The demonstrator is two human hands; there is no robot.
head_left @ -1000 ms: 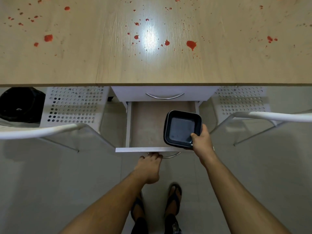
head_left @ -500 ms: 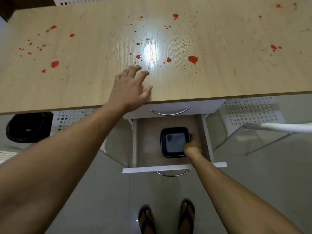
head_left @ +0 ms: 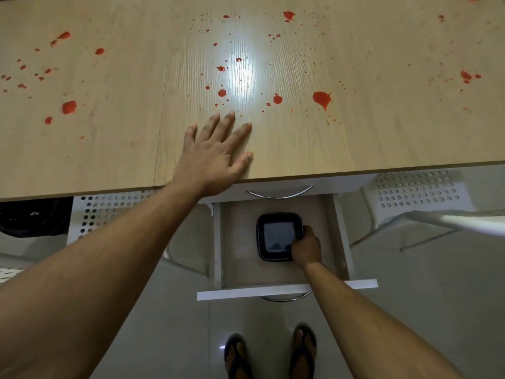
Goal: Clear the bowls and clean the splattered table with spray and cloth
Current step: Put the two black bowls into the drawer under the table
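Currently, no readable writing or brand mark is showing on any surface. The bowl [head_left: 278, 236], black and square with rounded corners, is sitting upright inside the pulled-out drawer [head_left: 273, 289] beneath the counter [head_left: 355, 138], nearer the drawer's right wall. The right hand [head_left: 306, 248] is reaching down into the drawer and gripping the bowl at its near right corner, with the fingers curling over the rim. The left hand [head_left: 213, 157] is lying flat on the counter close to its near edge, palm down, fingers straight and spread, holding nothing. The left arm is extending diagonally from lower left. Red splatters [head_left: 322, 98] are covering the counter beyond the left hand's fingertips and to both sides.
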